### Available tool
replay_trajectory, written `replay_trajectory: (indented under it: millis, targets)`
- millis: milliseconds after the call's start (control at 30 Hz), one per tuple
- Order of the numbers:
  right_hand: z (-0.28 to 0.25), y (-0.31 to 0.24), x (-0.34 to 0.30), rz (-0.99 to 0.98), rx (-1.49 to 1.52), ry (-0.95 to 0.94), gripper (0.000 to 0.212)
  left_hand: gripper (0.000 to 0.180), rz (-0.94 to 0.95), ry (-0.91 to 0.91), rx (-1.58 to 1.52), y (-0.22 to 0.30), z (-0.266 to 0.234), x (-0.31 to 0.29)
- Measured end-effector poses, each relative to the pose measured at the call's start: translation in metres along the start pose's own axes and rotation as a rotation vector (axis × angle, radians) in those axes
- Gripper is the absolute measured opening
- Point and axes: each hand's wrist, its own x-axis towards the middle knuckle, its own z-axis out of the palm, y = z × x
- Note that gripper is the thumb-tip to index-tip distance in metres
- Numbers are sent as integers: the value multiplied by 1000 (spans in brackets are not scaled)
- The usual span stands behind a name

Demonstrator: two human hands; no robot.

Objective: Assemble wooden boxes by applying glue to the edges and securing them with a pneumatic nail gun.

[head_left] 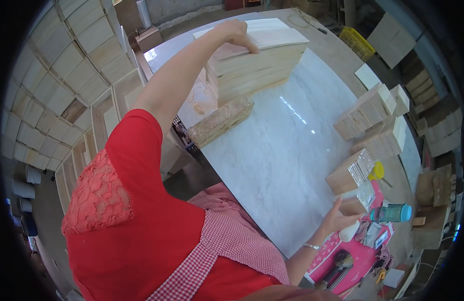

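My left arm stretches across to a tall stack of pale wooden boards [262, 67] at the far end of the table. There my left hand [237, 36] is bent over the top board [279, 37], fingers closed at its edge; some fingertips are hidden. At the near right, my right hand [337, 219] wraps a small bundle of wood pieces [353, 203], thumb on one side and fingers on the other. Just beyond it stands another bundle of thin wood pieces [350, 173]. A wrapped, brownish block [221, 120] lies before the tall stack.
The glossy white marbled tabletop [282, 165] lies between my hands. More wood bundles [367, 113] line its right side, near a yellow round object [376, 170] and a teal bottle [391, 213]. A pink cloth or sheet [350, 263] holds tools. Wooden boxes [76, 60] are piled at left.
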Motion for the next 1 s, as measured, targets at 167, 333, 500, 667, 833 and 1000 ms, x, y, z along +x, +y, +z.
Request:
replay_trajectory:
  millis: [167,333,500,667,833,1000]
  targets:
    - [-46,2,-11,129,251,-88,89,89,280,195,-225,-8,-14,-47]
    - [-76,14,-35,196,462,-169,81,87,675,-64,-213,24,14,-125]
    - [-89,27,-57,166,490,-348,81,85,872,-57,170,1,84,-178]
    - [-97,6,-77,212,480,-428,84,84,928,307,158,4,127,-190]
    - [-106,-6,-87,198,487,-516,89,65,782,105,159,39,136,-199]
    - [-107,-6,-90,137,546,-534,92,35,955,209,36,46,114,-220]
